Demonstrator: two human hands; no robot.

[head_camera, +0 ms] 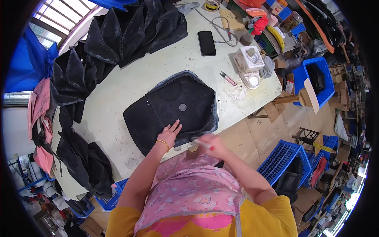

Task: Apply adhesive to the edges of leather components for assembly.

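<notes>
A black shaped fabric panel (189, 91) with a raised grey-smeared rim and a small round disc lies on the pale worktable (103, 118). The fingers of my left hand (170, 134) rest spread on its near part, holding nothing. At the panel's near right edge, my right hand (211, 145) is closed around a slim, light-handled tool (205, 144); motion blur hides its kind, and its tip is by the rim. Pink-handled thread snips (228, 78) lie to the right of the panel, near a stained white container (248, 63).
Black folded fabric pieces (133, 32) stand along the table's far left side, with more black cloth (86, 166) at the near left. A black smartphone (207, 43) and a grey cable (220, 25) lie at the back. Blue crates (281, 161) stand on the floor at right.
</notes>
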